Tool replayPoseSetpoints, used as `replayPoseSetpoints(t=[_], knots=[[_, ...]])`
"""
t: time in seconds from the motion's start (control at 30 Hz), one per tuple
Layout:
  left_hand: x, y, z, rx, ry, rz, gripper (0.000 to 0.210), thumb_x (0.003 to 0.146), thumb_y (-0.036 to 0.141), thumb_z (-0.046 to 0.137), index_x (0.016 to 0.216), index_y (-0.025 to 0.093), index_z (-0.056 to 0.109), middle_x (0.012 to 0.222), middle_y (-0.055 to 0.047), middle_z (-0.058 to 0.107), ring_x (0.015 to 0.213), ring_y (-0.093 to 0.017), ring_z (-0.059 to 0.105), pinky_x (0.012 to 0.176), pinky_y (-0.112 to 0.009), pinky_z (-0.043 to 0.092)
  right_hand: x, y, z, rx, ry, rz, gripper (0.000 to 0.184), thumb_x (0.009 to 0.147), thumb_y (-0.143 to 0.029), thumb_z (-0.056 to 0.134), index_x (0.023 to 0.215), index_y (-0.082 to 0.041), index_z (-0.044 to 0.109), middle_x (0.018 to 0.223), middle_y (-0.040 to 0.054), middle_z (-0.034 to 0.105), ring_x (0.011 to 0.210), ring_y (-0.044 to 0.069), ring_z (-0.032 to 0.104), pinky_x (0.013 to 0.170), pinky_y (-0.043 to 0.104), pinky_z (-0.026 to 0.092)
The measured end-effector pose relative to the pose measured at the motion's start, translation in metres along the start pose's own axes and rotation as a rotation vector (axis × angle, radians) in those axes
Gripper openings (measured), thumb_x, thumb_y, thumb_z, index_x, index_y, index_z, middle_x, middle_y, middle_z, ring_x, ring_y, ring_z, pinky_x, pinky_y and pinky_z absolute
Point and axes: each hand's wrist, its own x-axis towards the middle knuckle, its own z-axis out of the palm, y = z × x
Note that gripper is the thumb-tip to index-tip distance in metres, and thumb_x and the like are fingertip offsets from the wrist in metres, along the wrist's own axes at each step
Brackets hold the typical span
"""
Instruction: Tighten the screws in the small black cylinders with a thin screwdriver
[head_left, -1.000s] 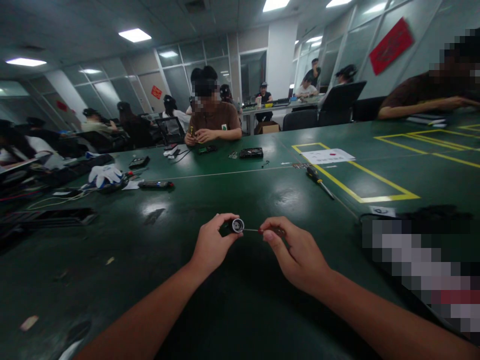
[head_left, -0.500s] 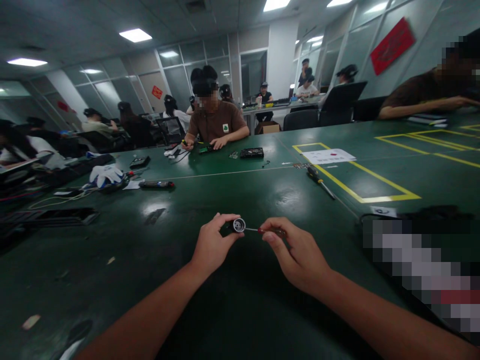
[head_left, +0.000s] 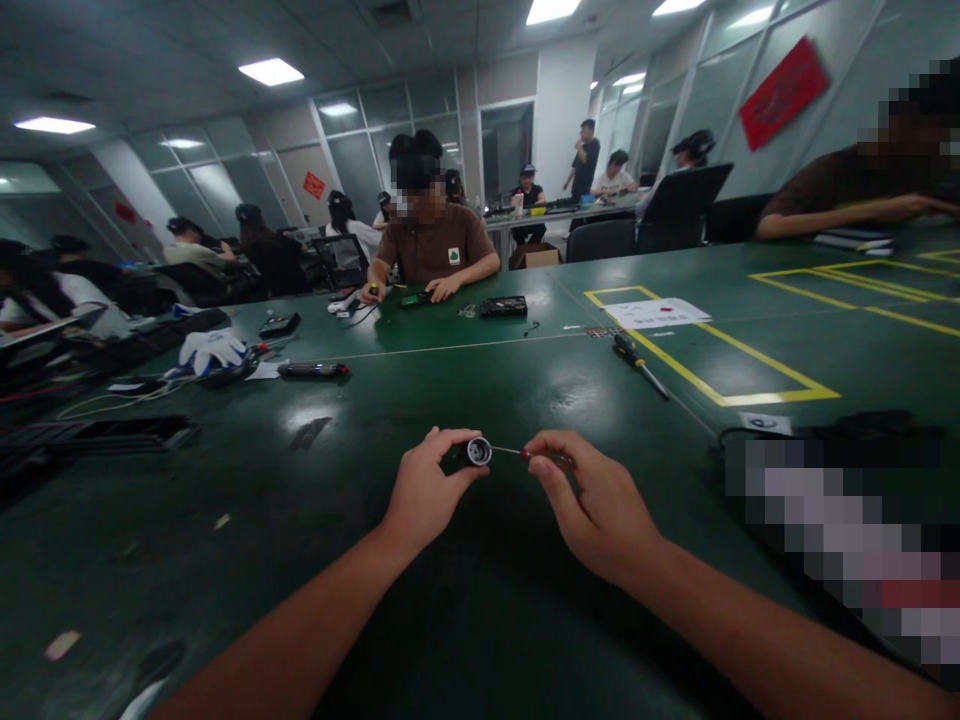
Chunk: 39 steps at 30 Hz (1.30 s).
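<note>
Between the thumb and fingers of my left hand [head_left: 431, 480] is a small dark cylinder with a silver rim [head_left: 478, 452]. Its round, hollow end faces me, and small details inside are too fine to make out. My right hand [head_left: 592, 495] grips a small screwdriver [head_left: 531, 456] by its handle, red at the front end. The thin metal shaft points left at the rim's right side; whether the tip touches it I cannot tell. Both hands are raised over the green table [head_left: 480, 620], and my fingers hide most of the cylinder's body.
A larger yellow-and-black screwdriver [head_left: 640, 366] lies beyond my right hand, near a printed sheet [head_left: 658, 313]. To the left are a dark tube-shaped tool [head_left: 313, 370] and white gloves [head_left: 211, 352]. Across the table a person [head_left: 435, 240] handles a green board [head_left: 412, 299].
The small screwdriver has shifted slightly right and its shaft now slants up toward the rim. My left hand and the cylinder have hardly moved.
</note>
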Motion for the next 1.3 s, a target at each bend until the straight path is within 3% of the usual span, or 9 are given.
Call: replayPoseSetpoints(t=[0.67, 1.3], knots=[[0.0005, -0.0015, 0.0015, 0.021, 0.021, -0.022, 0.035, 0.076, 0.014, 0.082, 0.108, 0.027, 0.075, 0.111, -0.003, 0.077, 0.108, -0.026, 0.071, 0.119, -0.058, 0.036, -0.0016, 0.0001, 0.0006, -0.005, 0.053, 0.003, 0.015, 0.102, -0.027, 0.049, 0.104, -0.020, 0.062, 0.086, 0.0041, 0.070, 0.075, 0.018, 0.067, 0.066, 0.029, 0.047], [-0.0003, 0.0027, -0.0013, -0.006, -0.007, 0.001, 0.034, 0.078, 0.013, 0.080, 0.108, 0.026, 0.074, 0.111, -0.003, 0.077, 0.107, -0.025, 0.071, 0.120, -0.060, 0.033, -0.0017, -0.0020, 0.0005, 0.016, 0.002, 0.012, 0.015, 0.102, -0.028, 0.049, 0.105, -0.022, 0.063, 0.089, 0.0032, 0.072, 0.076, 0.018, 0.068, 0.066, 0.030, 0.047]])
